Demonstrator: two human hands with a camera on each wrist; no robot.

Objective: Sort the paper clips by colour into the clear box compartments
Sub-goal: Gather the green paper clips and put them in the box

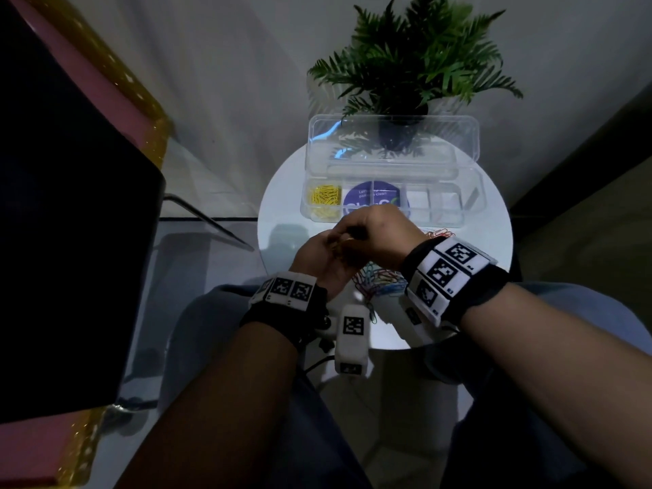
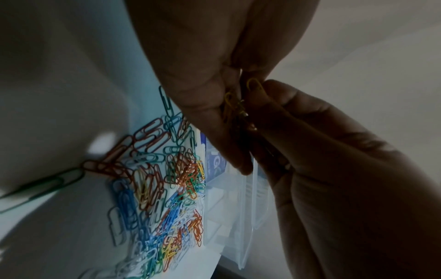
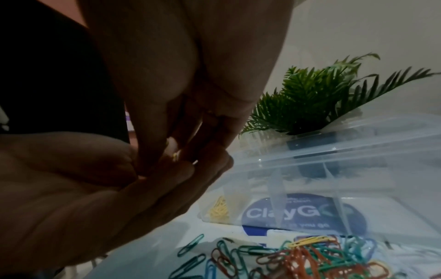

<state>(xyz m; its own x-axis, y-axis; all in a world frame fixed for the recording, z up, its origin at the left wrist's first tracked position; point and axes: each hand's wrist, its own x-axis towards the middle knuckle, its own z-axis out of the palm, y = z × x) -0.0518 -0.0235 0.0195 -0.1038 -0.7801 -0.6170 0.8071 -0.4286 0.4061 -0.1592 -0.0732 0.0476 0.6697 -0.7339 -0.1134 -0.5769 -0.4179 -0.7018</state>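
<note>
Overhead, your round white tabletop (image 1: 494, 227) carries the clear box (image 1: 472, 206) at frame centre, yellow clips (image 1: 323, 202) in its leftmost compartment, a fern (image 1: 412, 61) behind. Your left hand (image 1: 317, 255) and right hand (image 1: 381, 234) meet just below it. From the left wrist, both grips pinch yellow paper clips (image 2: 254, 85); the mixed pile (image 2: 167, 188) lies lower centre. From the right wrist, fingers (image 3: 167, 117) press together; coloured clips spread along the bottom.
</note>
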